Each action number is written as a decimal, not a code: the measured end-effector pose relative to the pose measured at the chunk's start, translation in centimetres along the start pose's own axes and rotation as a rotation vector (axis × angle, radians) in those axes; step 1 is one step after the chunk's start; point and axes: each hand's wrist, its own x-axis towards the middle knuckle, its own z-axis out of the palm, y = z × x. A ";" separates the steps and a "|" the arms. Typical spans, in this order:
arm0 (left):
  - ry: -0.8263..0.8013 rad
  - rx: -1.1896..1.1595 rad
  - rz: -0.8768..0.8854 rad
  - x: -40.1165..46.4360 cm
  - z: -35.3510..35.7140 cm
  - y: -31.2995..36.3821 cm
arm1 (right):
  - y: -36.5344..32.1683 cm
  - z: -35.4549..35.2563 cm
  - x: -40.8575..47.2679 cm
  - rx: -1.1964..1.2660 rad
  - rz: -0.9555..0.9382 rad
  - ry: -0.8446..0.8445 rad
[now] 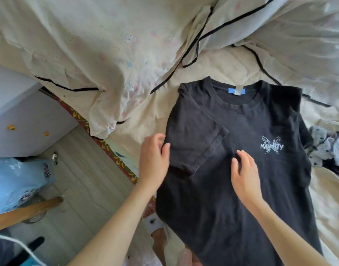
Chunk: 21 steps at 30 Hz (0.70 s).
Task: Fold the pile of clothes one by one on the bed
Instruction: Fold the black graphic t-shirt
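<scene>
A black T-shirt (241, 189) with a pale butterfly print lies face up on the cream bed (145, 121), collar away from me. Its left sleeve is folded in across the chest; the right side is tucked under. My left hand (154, 158) hovers at the shirt's left edge beside the folded sleeve, fingers relaxed and holding nothing. My right hand (245, 173) lies flat on the shirt's middle with straight fingers. A heap of blue-grey and dark clothes (326, 150) sits at the right edge.
A rumpled cream quilt with black piping (107, 45) covers the far half of the bed. To the left are a white cabinet (20, 116), a blue bag (20, 181) and a wooden handle (26, 212) on the floor.
</scene>
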 end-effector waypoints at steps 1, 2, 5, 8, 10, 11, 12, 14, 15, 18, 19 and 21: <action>0.003 -0.019 -0.087 0.1 0.0 -1.0 | -1.1 -0.2 1.1 0.004 -0.037 0.024; -0.028 -0.066 -0.165 0.2 0.1 -1.9 | -2.3 -0.3 2.2 0.005 -0.092 0.037; -0.188 -0.223 -0.279 0.4 0.8 -3.3 | -7.0 -0.8 5.8 -0.005 -0.283 0.002; -0.242 -0.264 -0.272 0.1 1.3 -3.9 | -11.9 -0.5 9.6 -0.054 -0.398 -0.113; -0.213 -0.224 -0.227 -0.4 1.6 -4.0 | -14.8 0.1 11.6 -0.058 -0.413 -0.170; -0.188 -0.204 -0.199 -0.7 1.8 -4.0 | -15.8 0.6 12.3 -0.031 -0.401 -0.209; -0.163 -0.190 -0.176 -1.0 2.0 -4.1 | -16.7 1.0 13.0 0.027 -0.380 -0.252; -0.117 -0.162 -0.152 -1.3 2.1 -4.2 | -18.1 1.8 14.0 0.211 -0.306 -0.316; -0.097 -0.151 -0.147 -1.3 2.1 -4.3 | -18.6 2.3 14.4 0.284 -0.269 -0.317; -0.102 -0.081 -0.142 -1.1 2.1 -5.0 | -19.5 4.3 15.6 0.231 -0.271 -0.284; -0.120 -0.054 -0.148 -1.0 2.1 -5.3 | -19.5 4.9 15.8 0.167 -0.290 -0.276; -0.153 -0.008 -0.171 -0.6 2.1 -5.6 | -19.4 6.0 15.9 0.026 -0.341 -0.261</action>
